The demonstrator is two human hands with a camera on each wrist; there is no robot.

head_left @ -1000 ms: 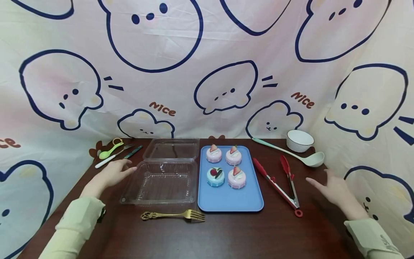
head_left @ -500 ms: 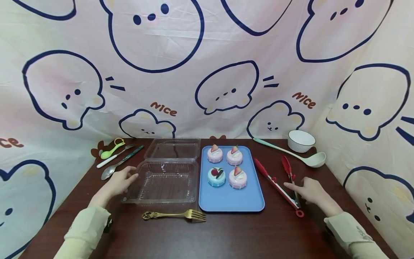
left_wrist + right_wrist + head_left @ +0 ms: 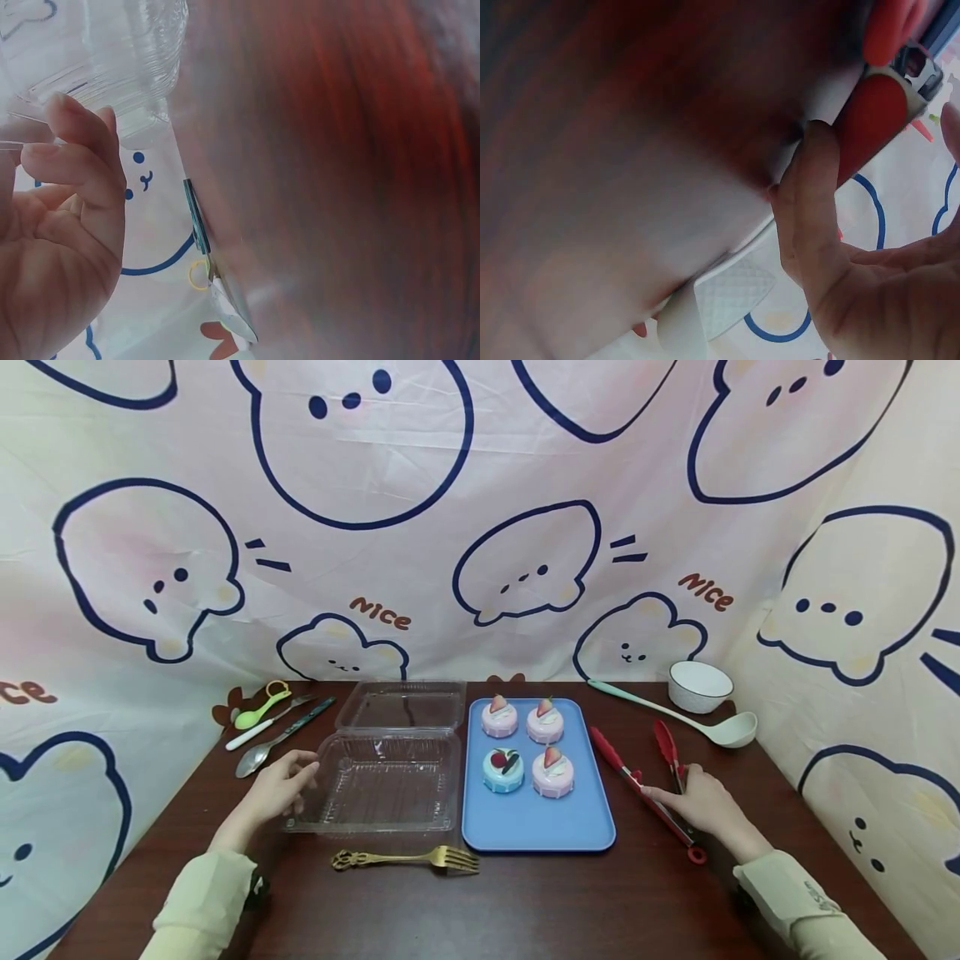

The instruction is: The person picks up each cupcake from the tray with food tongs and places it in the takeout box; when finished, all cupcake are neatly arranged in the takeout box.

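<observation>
My left hand [image 3: 279, 787] is at the left side of an open clear plastic box [image 3: 386, 783]. In the left wrist view its fingers [image 3: 79, 166] curl at the box's thin rim. Red-and-silver tongs [image 3: 621, 766] lie spread on the table under my right hand [image 3: 705, 802], the thumb over one arm and the fingers along the other. The right wrist view has the fingers [image 3: 815, 202] bent beside a red part of the tongs. Left of them a blue tray [image 3: 538, 828] bears pink toy cakes [image 3: 552, 775] and one blue toy cake [image 3: 503, 772].
A gold fork [image 3: 405, 859] lies in front of the box. At the back left are a teal-handled spoon [image 3: 285, 737], a white-handled fork [image 3: 258, 728] and a green spoon [image 3: 258, 711]. A ladle [image 3: 723, 729] and white bowl [image 3: 699, 687] stand back right, near the curtain [image 3: 420, 568].
My right hand has moved left from the table's right side onto the tongs. The left hand has drawn down and toward the box's edge, uncovering the teal-handled spoon. The cakes stay put.
</observation>
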